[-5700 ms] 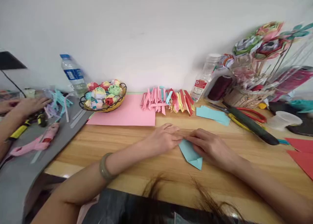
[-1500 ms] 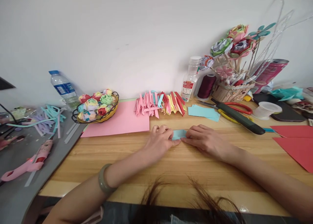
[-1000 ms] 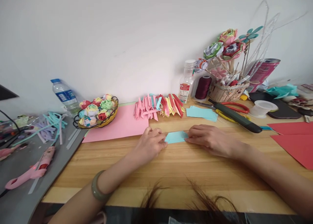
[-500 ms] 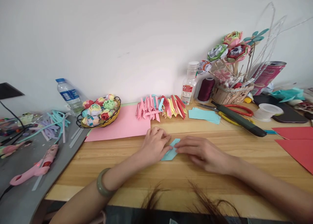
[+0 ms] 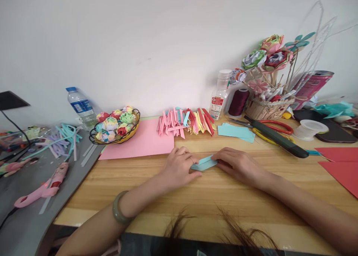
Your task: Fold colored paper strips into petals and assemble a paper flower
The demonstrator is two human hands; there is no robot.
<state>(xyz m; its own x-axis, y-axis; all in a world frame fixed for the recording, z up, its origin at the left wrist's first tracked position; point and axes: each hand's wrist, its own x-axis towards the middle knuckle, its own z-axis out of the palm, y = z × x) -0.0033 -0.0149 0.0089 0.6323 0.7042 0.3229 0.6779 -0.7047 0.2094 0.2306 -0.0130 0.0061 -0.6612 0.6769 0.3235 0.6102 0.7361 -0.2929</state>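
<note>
A small folded blue paper (image 5: 205, 163) lies between my hands, a little above the wooden table's surface or on it. My left hand (image 5: 181, 166) grips its left end, thumb below and fingers above. At its right end, my right hand (image 5: 236, 163) pinches the paper between thumb and fingertips. Beyond my hands sits a row of folded pink, red and yellow paper pieces (image 5: 173, 122). Flat blue paper slips (image 5: 236, 132) lie to the right of that row.
Pink sheets (image 5: 140, 144) lie under a basket of paper flowers (image 5: 135, 131). To the right are a dark-handled cutter (image 5: 279, 138), scissors, a white spool (image 5: 309, 129) and red paper (image 5: 341, 177). A pink glue gun (image 5: 41, 194) rests at left.
The blue paper has turned to lie more sideways. My right hand has moved up and to the right, onto its right end, and my left hand has shifted its grip at the left end.
</note>
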